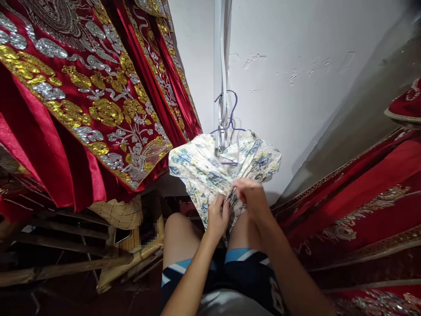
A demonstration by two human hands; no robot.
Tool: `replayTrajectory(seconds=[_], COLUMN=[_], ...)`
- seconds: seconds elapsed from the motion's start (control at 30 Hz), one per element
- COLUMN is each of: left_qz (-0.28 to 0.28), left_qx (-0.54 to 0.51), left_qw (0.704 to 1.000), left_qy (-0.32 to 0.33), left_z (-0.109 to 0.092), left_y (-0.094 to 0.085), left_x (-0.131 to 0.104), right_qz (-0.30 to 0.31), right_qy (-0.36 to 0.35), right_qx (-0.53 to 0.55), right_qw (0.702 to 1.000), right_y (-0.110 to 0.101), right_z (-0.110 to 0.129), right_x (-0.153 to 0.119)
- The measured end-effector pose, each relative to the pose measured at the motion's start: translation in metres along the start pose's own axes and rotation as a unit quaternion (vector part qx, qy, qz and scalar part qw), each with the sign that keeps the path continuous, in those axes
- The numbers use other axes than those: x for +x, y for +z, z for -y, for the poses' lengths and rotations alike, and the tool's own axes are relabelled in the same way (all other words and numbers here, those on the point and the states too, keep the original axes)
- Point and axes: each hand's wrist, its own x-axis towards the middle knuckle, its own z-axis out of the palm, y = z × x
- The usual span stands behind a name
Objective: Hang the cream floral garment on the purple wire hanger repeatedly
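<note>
Two bare hands of yours are at the front of a short-sleeved floral shirt (197, 162), which hangs on a thin purple hanger (235, 102) straight ahead of you. Its cloth is off-white with blue, green and yellow flowers, and its lower part comes down between your bare knees. Your left hand (217, 214) is low on the front, with the thumb and fingers pressed together, pinching the cloth near the middle. Your right hand (250, 191) is just above it and to the right, the fingers curled in at the front edge; they are blurred, so you cannot tell whether they are pinching the cloth.

The hanger's hook is up at a pale strap (225, 66) that runs down in front of the white wall (296, 39), where the paint is chipped in places. On your left hangs a red garment (107, 112) thick with gold and silver sequin flowers, and below it is a bamboo frame (115, 267). On your right, more red cloth (371, 184) carries beading and pale trim, with a dark red item (403, 105) edged in a lighter colour above it. You have on dark shorts (245, 276) with blue and white bands.
</note>
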Motion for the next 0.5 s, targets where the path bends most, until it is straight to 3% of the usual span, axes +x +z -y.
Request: replayTrajectory(seconds=[0.1, 0.27, 0.4, 0.5], left_qz=[0.02, 0.063, 0.122, 0.1], left_qx=[-0.002, 0.002, 0.017, 0.031], left_qw=[1.0, 0.998, 0.992, 0.992], left_qy=[-0.007, 0.006, 0.027, 0.065], left_z=[0.011, 0.027, 0.021, -0.002], left_y=[-0.003, -0.008, -0.02, -0.032], left_x=[-0.004, -0.004, 0.012, 0.039], right_qz=[0.03, 0.038, 0.031, 0.011], right_qy=[0.006, -0.057, -0.094, -0.114], right_qx=[0.068, 0.117, 0.114, 0.098], right_qw=[0.997, 0.991, 0.989, 0.989], right_y=[0.003, 0.018, 0.026, 0.029], right_z=[0.03, 0.076, 0.082, 0.073], right_x=[0.033, 0.065, 0.061, 0.051])
